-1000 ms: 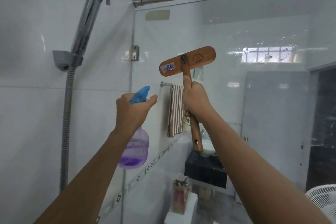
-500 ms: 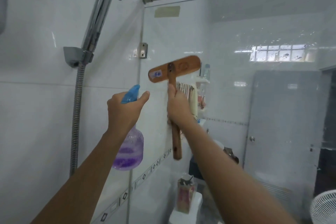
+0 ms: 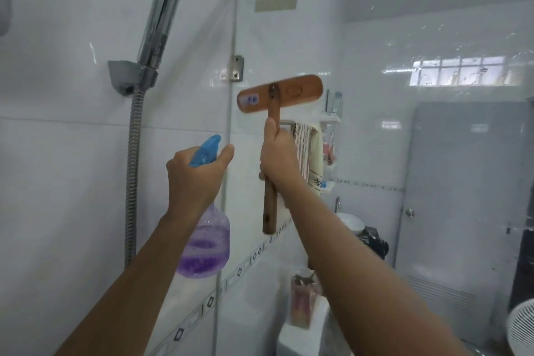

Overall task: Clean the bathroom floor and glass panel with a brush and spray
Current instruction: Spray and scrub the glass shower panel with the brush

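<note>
The right hand [image 3: 278,157] clenches the wooden brush [image 3: 276,124], handle upright, head crosswise against the glass panel [image 3: 375,153]. Just left, the left hand [image 3: 196,173] grasps the spray bottle [image 3: 203,243], nozzle facing the glass.

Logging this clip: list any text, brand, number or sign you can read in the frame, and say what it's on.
Nothing is legible.
Blue-and-white sticker on the wooden brush head: blurred.
Beside it, a stamped mark: too faint.
Hanging towel, dark characters: blurred.
Print on the carton: blurred.
On the glass panel, a tape patch: blank.
</note>
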The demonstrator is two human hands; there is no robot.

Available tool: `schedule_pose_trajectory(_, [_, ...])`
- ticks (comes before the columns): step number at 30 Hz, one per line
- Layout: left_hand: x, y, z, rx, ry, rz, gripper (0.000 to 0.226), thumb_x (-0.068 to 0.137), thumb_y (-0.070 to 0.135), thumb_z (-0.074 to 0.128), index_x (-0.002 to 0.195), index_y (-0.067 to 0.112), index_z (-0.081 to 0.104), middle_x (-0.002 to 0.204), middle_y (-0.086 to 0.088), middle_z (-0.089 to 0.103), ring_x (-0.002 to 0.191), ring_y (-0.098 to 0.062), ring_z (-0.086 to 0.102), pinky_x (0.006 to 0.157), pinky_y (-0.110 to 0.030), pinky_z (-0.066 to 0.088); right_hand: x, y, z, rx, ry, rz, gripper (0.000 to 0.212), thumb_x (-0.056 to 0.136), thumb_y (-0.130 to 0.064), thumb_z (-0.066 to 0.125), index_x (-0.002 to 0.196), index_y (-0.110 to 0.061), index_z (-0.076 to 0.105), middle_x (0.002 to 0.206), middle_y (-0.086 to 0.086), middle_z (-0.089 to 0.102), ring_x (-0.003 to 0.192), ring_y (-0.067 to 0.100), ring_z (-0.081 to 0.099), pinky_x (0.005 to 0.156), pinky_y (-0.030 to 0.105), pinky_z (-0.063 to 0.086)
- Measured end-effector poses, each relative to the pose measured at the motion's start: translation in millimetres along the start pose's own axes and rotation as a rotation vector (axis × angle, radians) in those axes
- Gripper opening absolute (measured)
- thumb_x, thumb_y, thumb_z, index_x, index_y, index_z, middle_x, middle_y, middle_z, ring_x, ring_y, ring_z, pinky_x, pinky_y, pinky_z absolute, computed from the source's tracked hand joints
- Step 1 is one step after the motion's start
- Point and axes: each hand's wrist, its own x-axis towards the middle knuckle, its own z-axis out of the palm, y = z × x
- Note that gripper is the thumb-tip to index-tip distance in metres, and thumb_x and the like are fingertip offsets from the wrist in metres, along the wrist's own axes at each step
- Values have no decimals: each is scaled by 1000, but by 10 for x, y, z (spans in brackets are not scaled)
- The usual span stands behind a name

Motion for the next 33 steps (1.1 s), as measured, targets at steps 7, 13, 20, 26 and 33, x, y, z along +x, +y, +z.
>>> schedule_pose_trajectory(7, [-20,-120,-47,12,-10,-24,32,90,44,69,75,17,59,67,-11,62,64,-30,65,62,-31,55,-518,707,202,-83,51,4,46,104,-56,29,96,-18,55,75,0,56,65,15,58,64,42,58])
schedule_pose_trajectory(13, [-2,-183,-50,27,-11,-27,32,90,44,68,68,28,52,68,-12,64,64,-30,64,57,-24,48,-828,974,319,-102,-15,95,39,104,-56,29,90,-26,51,76,0,56,65,13,57,67,45,58])
schedule_pose_trajectory(20, [47,-246,-7,18,-6,-35,33,91,40,69,67,25,52,70,-16,64,66,-34,66,66,-37,58,227,-119,249,-17,12,-44,53,105,-55,26,106,-10,53,77,3,53,66,21,59,46,38,58])
schedule_pose_trajectory(26, [-5,-300,33,28,-22,-27,30,91,42,68,73,22,56,68,-12,63,64,-30,66,64,-35,58,-510,847,339,-52,20,-32,41,104,-55,30,92,-23,52,73,-3,51,61,7,51,57,29,53])
schedule_pose_trajectory(33, [-31,-198,120,-2,-50,-34,39,90,43,69,72,10,61,66,-16,64,63,-34,66,64,-40,58,-1098,1373,74,-111,27,52,48,98,-60,27,95,-22,56,82,7,62,70,14,61,62,22,51])
